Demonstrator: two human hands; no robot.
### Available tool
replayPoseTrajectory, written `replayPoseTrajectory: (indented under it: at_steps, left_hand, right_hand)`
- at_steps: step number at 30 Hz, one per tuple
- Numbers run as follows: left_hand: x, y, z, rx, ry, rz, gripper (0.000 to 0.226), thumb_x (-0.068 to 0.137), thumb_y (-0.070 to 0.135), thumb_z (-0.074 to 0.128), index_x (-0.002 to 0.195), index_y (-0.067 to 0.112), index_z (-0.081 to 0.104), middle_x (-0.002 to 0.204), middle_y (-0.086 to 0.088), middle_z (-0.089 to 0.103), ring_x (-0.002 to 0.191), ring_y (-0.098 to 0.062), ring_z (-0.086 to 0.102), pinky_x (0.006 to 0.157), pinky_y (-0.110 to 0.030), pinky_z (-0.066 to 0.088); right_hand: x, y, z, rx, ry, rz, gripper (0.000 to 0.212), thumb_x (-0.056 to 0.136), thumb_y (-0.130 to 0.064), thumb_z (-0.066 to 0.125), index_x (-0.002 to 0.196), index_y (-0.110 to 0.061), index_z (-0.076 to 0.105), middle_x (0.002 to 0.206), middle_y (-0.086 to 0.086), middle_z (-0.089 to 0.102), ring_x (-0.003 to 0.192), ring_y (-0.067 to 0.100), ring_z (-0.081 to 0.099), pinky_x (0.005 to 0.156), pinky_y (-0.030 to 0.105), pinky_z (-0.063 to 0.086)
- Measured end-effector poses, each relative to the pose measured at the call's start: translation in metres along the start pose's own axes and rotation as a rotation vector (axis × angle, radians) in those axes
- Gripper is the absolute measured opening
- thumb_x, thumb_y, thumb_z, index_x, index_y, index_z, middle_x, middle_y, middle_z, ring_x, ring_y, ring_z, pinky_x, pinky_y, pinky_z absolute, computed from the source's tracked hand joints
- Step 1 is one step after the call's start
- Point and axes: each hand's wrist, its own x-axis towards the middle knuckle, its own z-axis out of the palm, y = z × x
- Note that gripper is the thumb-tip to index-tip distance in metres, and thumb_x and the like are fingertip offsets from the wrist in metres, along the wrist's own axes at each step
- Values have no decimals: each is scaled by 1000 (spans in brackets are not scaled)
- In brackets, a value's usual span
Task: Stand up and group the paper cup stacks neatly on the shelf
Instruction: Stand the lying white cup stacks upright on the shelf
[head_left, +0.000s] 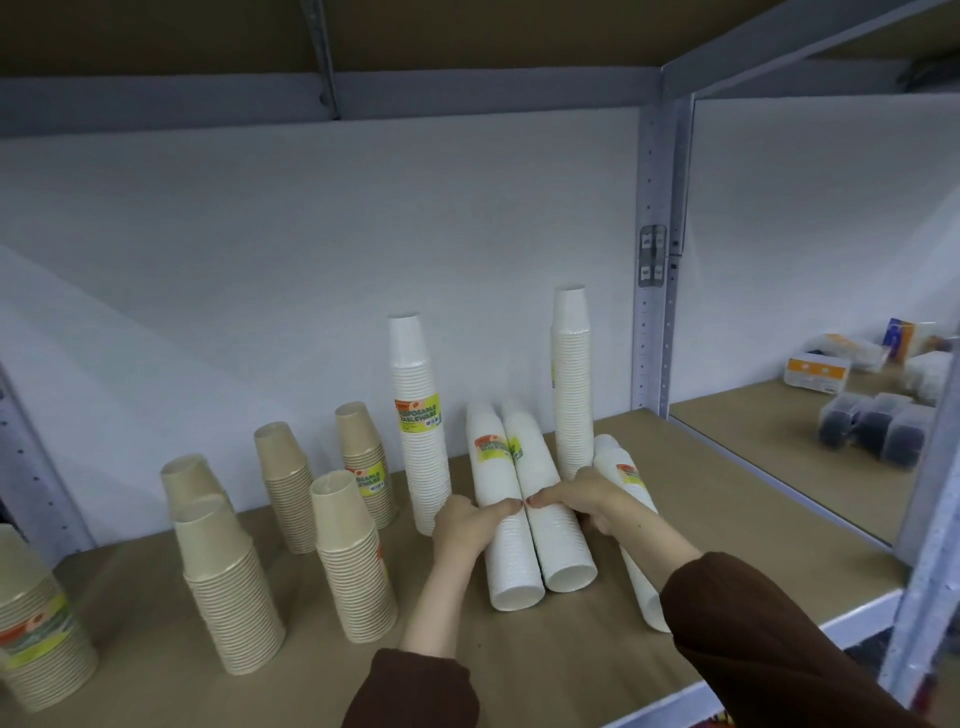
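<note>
Two white cup stacks lie side by side on the brown shelf (727, 519), open ends toward me. My left hand (465, 525) grips the left lying stack (501, 551); my right hand (587, 501) grips the right lying stack (556, 540). A third white stack (631, 514) lies to the right, partly under my right forearm. Behind stand two tall white stacks, one labelled (418, 415) and one at the back right (571, 374). Several shorter tan cup stacks stand to the left, among them one (353, 556) near my left wrist and another (223, 577).
A grey upright post (654, 249) bounds the shelf on the right. Beyond it the neighbouring shelf holds boxes (815, 371) and dark plastic containers (878, 426). Another tan stack (36, 634) stands at the far left. The shelf's white front edge (831, 623) runs close to my right sleeve.
</note>
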Motion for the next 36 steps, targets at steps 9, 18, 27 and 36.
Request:
replayPoseTrajectory:
  at_steps: [9,18,27,36]
  left_hand:
    - [-42,4,-2,0,269,352,55,68,27,77,116,9,57,115,-9,65,104,-25,62,85,-33,48]
    - [-61,-12,-14,-21,452,324,57,73,22,74,121,4,49,121,-13,54,112,-32,55,90,-39,45]
    - [-62,-15,-20,5,460,332,61,73,22,74,124,3,46,124,-14,52,114,-31,54,90,-39,44]
    - [-60,-23,-21,17,423,360,64,73,23,75,126,2,44,126,-13,50,116,-30,52,94,-39,43]
  right_hand:
    - [-36,0,-4,-76,160,-234,45,71,-10,76,110,-1,56,98,6,58,89,20,56,75,28,49]
    - [-49,6,16,-54,286,-384,58,68,-5,76,118,1,46,101,4,52,96,19,53,78,26,41]
    - [-39,11,28,5,306,-419,64,67,-3,77,121,3,43,121,17,58,110,27,56,83,28,44]
    - [-35,14,34,-11,298,-438,67,68,-4,77,125,2,42,125,16,56,112,24,55,83,24,40]
